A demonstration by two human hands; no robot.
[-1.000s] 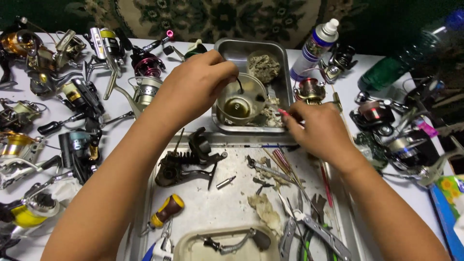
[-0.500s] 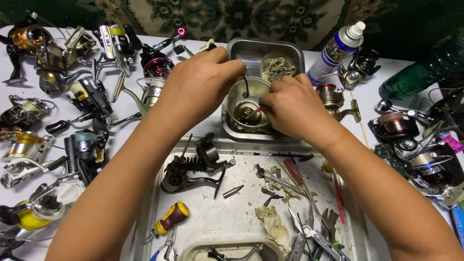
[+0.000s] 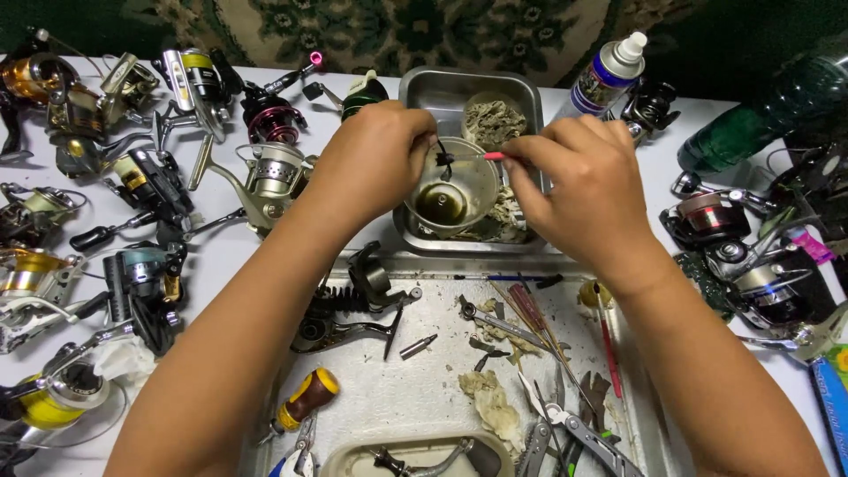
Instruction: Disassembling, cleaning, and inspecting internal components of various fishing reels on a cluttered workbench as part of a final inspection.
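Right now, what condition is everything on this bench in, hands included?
left hand: pinching a small dark part over the bowl
right hand: holding a thin red-tipped tool to that part
small bowl: upright, dark liquid inside
spray bottle: upright, capped
dismantled reel body: lying in the tray

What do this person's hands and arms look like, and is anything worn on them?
Both arms are bare from the bottom edge of the picture to the fingers: no sleeves show. The left hand and right hand wear no gloves, and no rings, watch or bracelet can be seen on either. Fingernails are short and unpainted where visible.
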